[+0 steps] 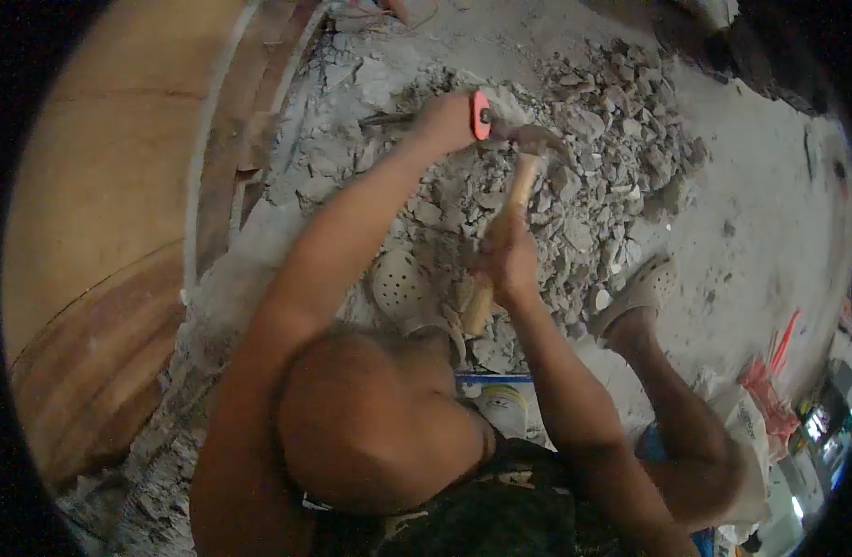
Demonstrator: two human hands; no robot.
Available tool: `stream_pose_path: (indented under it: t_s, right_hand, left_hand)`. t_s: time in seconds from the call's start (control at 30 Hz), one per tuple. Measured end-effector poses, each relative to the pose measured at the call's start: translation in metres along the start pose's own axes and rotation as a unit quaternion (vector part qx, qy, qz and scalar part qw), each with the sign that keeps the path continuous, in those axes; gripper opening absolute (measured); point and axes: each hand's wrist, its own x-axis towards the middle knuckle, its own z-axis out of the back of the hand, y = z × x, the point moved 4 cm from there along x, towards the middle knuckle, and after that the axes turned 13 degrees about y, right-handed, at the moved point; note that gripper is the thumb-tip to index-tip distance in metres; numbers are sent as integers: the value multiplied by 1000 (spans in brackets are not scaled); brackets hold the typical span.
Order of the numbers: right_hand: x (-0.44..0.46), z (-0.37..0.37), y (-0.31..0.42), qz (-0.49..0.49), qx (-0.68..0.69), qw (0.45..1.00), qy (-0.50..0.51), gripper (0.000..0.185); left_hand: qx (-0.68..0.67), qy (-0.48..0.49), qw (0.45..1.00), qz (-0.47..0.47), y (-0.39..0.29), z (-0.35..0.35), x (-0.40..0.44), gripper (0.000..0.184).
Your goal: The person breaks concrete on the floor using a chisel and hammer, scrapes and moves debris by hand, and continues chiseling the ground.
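right now the left hand (447, 123) is closed around a chisel (481, 114) with a pink guard, its dark shaft pointing leftward above broken rubble (621, 139). the right hand (512, 262) is wrapped around the wooden handle of a hammer (522, 183), whose blurred head is right by the chisel's guarded end; whether they touch, i cannot tell. a clog (400, 285) stands on the debris below the left hand.

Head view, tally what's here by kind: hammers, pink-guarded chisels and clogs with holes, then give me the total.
Hammer: 1
Pink-guarded chisel: 1
Clogs with holes: 2
Total: 4
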Motion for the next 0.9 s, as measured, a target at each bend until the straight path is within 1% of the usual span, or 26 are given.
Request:
stream_pose_path:
  t_s: [0.07,0.1,0.13,0.17,0.2,0.23,0.3,0.37,0.4,0.43,0.47,0.5,0.53,0.6,0.63,0.67,0.7,0.73,0.77,0.8,0.83,0.87,0.9]
  right_hand:
    - [-12,25,15,80,-25,996,-40,54]
    - [-29,21,41,130,0,985,-111,56]
    - [-40,33,60,176,-19,976,-124,55]
    - [-40,56,71,233,114,960,-107,55]
    - [-49,63,97,295,104,949,-34,55]
    - [-57,69,114,336,193,922,1,56]
    - [-63,53,126,397,239,885,-39,58]
    - [-38,33,77,379,63,916,-113,53]
    - [-18,22,38,308,-114,939,-105,53]
    - [-4,11,10,224,-287,927,-93,52]
    - [-2,4,1,129,-133,981,-57,48]
    - [-1,-3,-3,32,24,999,-16,45]
    - [-1,4,4,33,21,999,-14,45]
    - [-16,39,21,100,7,995,-29,45]
    - [-27,55,41,131,33,984,-116,46]
    - [-38,73,65,223,45,968,-107,45]
    - [-53,80,92,301,15,946,-121,46]
    - [-55,100,112,353,79,927,-101,51]
    - [-60,109,131,385,200,901,13,58]
    - [-57,109,134,426,206,878,66,57]
    - [-53,109,132,465,210,852,118,56]
    - [-31,106,95,410,75,909,3,58]
    - [-11,86,54,340,-63,932,-111,60]
  left_hand:
    - [18,-26,999,3,22,-29,13,26]
    - [18,-22,1000,9,20,-28,8,26]
    - [28,0,1000,-2,11,-26,4,25]
    - [40,18,999,-16,5,-26,3,24]
    - [55,10,998,-27,7,-31,5,24]
    - [53,15,998,-28,8,-34,6,24]
    - [75,11,997,12,9,-33,10,26]
    - [59,11,998,12,11,-33,14,26]
    - [44,9,999,15,12,-31,15,26]
    - [44,9,999,13,12,-32,14,26]
    - [44,32,998,13,11,-34,12,27]
    - [44,51,998,12,10,-33,15,29]
    - [44,48,998,12,11,-30,19,29]
    - [58,47,996,44,14,-35,14,31]
    - [58,48,996,44,14,-32,14,31]
    - [57,38,997,36,12,-27,15,32]
    - [56,31,998,29,11,-27,12,34]
    - [54,35,997,31,10,-30,11,34]
    - [63,36,996,53,10,-30,12,32]
    - [73,33,994,75,13,-28,14,31]
    - [73,32,994,76,19,-31,18,31]
    - [73,36,994,74,27,-40,24,30]
    - [73,39,994,71,30,-45,27,30]
